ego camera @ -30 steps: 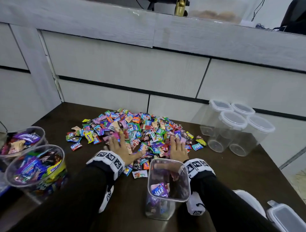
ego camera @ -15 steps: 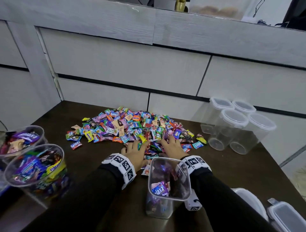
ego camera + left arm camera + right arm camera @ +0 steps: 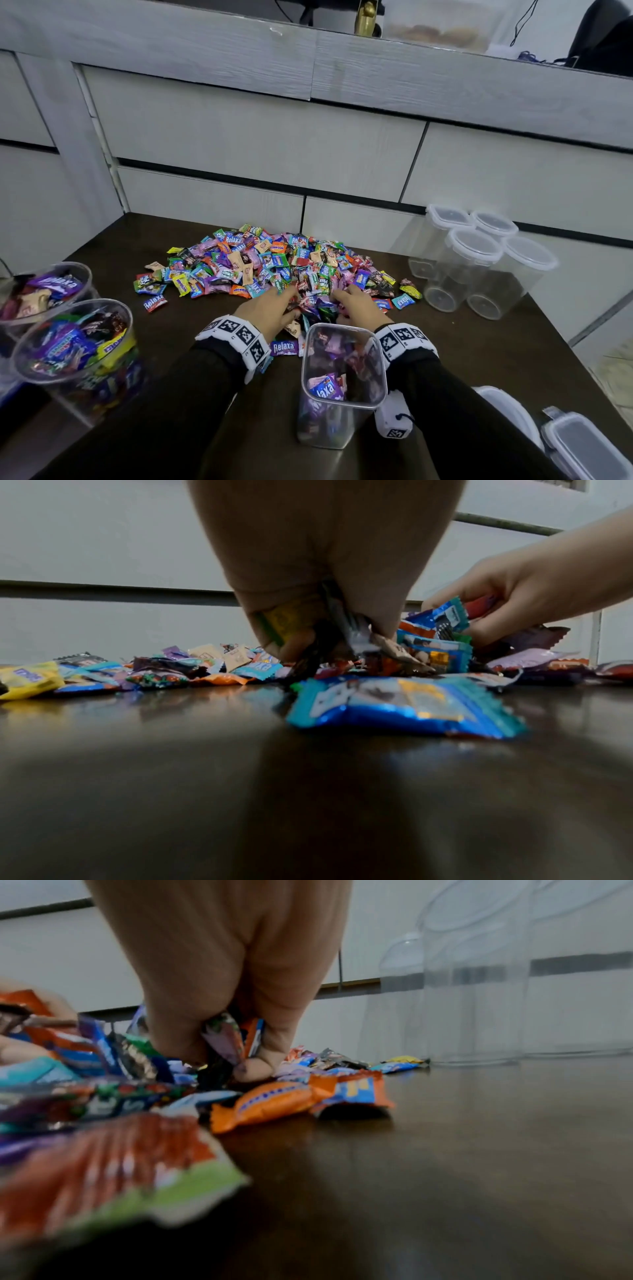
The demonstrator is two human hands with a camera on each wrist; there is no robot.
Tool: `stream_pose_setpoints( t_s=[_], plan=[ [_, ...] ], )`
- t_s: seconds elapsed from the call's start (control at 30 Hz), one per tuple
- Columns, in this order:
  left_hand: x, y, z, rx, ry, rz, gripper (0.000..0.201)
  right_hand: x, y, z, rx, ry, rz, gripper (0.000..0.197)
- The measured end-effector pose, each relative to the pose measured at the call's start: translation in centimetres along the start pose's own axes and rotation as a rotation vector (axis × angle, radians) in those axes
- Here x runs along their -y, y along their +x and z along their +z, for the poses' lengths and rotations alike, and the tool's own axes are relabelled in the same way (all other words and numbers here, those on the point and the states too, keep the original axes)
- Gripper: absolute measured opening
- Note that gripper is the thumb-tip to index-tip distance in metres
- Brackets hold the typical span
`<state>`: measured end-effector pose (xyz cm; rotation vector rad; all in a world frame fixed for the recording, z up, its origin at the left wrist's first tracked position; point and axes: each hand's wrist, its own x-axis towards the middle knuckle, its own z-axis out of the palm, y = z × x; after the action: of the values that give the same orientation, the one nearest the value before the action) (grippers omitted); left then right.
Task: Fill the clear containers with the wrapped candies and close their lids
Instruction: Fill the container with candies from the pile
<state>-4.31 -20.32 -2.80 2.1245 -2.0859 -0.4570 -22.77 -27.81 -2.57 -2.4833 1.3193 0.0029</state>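
A heap of wrapped candies [image 3: 260, 263] covers the middle of the dark table [image 3: 479, 349]. Both hands sit at its near edge, facing each other. My left hand [image 3: 270, 308] curls round a bunch of candies [image 3: 325, 631]; in the left wrist view wrappers stick out between its fingers. My right hand [image 3: 356, 305] likewise grips a bunch of candies [image 3: 229, 1039]. Just in front of the hands stands an open clear square container [image 3: 342, 383], partly filled with candies.
Several lidded clear containers [image 3: 479, 263], with nothing inside, stand at the back right. Two round clear tubs [image 3: 75, 346] full of candies are at the left edge. Loose lids [image 3: 582, 448] lie at the near right corner. A grey panelled wall [image 3: 260, 144] backs the table.
Both hands went from lying flat and apart on the heap to drawing together and curling round candies at its near edge. The open container has not moved.
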Motion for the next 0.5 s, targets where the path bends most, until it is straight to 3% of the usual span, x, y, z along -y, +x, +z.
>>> stream_pose_setpoints(
  t_s=[0.23, 0.5],
  plan=[
    [0.0, -0.7, -0.7, -0.056, -0.088, 0.018, 0.055, -1.0, -2.5, -2.1, -0.185, 0.202, 0.012, 0.026],
    [-0.8, -1.4, -2.0, -0.212, -0.192, -0.029, 0.054, -1.0, -4.8, -3.9, -0.347, 0.305, -0.046, 0.02]
  ],
)
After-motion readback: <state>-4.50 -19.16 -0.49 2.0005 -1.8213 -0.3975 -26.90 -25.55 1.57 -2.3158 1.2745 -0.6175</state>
